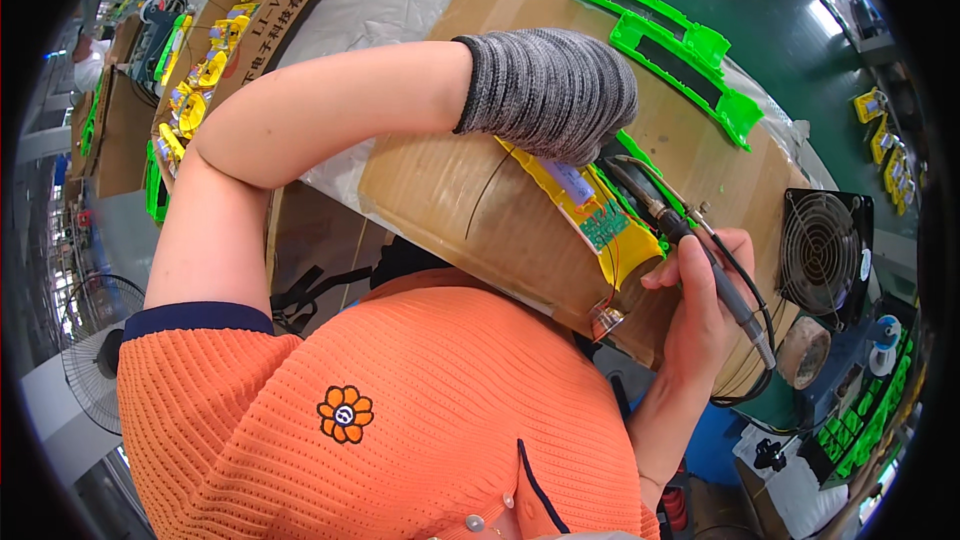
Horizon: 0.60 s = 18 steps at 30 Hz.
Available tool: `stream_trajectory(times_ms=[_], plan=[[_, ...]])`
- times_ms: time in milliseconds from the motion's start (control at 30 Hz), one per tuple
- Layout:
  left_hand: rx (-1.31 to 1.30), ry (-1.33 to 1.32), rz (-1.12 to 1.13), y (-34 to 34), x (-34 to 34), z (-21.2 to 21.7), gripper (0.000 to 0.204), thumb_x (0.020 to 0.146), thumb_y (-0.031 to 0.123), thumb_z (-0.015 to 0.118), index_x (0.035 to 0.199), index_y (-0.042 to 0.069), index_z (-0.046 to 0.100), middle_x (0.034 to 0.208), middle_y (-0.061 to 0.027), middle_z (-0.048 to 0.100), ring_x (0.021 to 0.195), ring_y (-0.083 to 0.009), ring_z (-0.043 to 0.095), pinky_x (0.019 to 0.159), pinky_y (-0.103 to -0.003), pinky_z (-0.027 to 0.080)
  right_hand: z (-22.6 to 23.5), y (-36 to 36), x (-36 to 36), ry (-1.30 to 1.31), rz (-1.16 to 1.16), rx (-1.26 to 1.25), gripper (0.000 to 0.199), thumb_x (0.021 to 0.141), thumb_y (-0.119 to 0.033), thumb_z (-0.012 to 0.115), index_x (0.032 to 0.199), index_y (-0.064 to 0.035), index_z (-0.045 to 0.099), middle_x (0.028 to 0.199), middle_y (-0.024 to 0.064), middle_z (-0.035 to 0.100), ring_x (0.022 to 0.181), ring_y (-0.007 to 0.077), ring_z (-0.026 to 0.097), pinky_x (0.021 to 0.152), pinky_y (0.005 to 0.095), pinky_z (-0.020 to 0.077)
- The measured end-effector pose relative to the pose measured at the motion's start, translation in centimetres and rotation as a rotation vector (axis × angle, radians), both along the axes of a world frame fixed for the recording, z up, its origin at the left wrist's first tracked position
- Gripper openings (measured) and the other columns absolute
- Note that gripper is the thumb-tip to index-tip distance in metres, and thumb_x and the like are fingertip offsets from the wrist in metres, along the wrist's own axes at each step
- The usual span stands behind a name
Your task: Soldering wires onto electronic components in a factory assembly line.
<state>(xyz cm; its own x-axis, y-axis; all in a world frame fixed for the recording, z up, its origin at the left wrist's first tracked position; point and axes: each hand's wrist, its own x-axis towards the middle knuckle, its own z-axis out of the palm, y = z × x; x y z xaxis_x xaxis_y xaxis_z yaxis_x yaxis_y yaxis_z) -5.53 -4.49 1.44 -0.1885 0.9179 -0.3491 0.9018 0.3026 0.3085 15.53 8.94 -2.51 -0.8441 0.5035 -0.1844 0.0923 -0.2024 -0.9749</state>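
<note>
My right hand (702, 285) is closed around a soldering iron (738, 298) with a dark handle and a thin metal guide running alongside it. The iron points up and left, toward a yellow plastic housing (548, 180). In that housing sit a blue-violet cylindrical part (568, 183) and a green circuit board (604, 227) with thin wires. Over the far end of the housing bends my left hand (560, 90), in a grey knitted glove or sleeve; its fingers are hidden. A green plastic piece (640, 162) lies partly behind the iron's tip. A small shiny metallic part (606, 321) hangs near the housing's lower end.
Cardboard (430, 180) covers the work surface. Green plastic frames (670, 55) lie at its far edge. On the right stand a black fan (826, 252) and a roll of tape (803, 352). A carton (290, 15) and yellow assemblies (205, 70) are at left.
</note>
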Motion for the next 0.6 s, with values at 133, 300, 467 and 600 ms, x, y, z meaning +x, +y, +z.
stream_trajectory(times_ms=[133, 300, 467, 600], plan=[[-0.053, 0.038, -0.030, 0.45, -0.08, 0.00, 0.017, 0.078, 0.019, 0.067, 0.085, 0.005, 0.070, 0.077, -0.0170, 0.065, 0.074, -0.0343, 0.065, 0.071, -0.043, 0.053, -0.08, -0.02, -0.02, 0.007, 0.008, 0.011, 0.015, 0.091, -0.003, 0.063, 0.094, -0.0004, 0.049, 0.067, 0.0078, 0.061, 0.058, 0.0148, 0.060, 0.062, 0.0255, 0.0496], [-0.076, 0.042, -0.057, 0.50, -0.15, -0.09, 0.018, 0.077, 0.020, 0.068, 0.084, 0.003, 0.069, 0.076, -0.0172, 0.065, 0.073, -0.0341, 0.065, 0.070, -0.043, 0.053, -0.13, -0.06, 0.00, 0.006, 0.011, 0.022, 0.015, 0.091, -0.004, 0.063, 0.094, -0.0006, 0.049, 0.066, 0.0075, 0.061, 0.058, 0.0144, 0.060, 0.062, 0.0254, 0.0493], [-0.013, 0.031, -0.041, 0.19, -0.20, -0.29, 0.019, 0.076, 0.020, 0.067, 0.082, 0.002, 0.069, 0.074, -0.0175, 0.065, 0.071, -0.0348, 0.064, 0.068, -0.042, 0.053, -0.17, -0.06, -0.02, 0.011, 0.013, 0.021, 0.016, 0.091, -0.004, 0.064, 0.094, -0.0006, 0.049, 0.066, 0.0074, 0.061, 0.058, 0.0141, 0.060, 0.061, 0.0251, 0.0488], [0.018, 0.045, -0.091, 0.16, -0.08, -0.20, 0.019, 0.075, 0.020, 0.067, 0.081, 0.002, 0.069, 0.073, -0.0180, 0.064, 0.069, -0.0355, 0.064, 0.067, -0.043, 0.053, -0.19, 0.00, 0.02, -0.011, 0.015, 0.045, 0.016, 0.091, -0.004, 0.063, 0.094, -0.0008, 0.049, 0.066, 0.0075, 0.061, 0.058, 0.0144, 0.061, 0.062, 0.0256, 0.0488]])
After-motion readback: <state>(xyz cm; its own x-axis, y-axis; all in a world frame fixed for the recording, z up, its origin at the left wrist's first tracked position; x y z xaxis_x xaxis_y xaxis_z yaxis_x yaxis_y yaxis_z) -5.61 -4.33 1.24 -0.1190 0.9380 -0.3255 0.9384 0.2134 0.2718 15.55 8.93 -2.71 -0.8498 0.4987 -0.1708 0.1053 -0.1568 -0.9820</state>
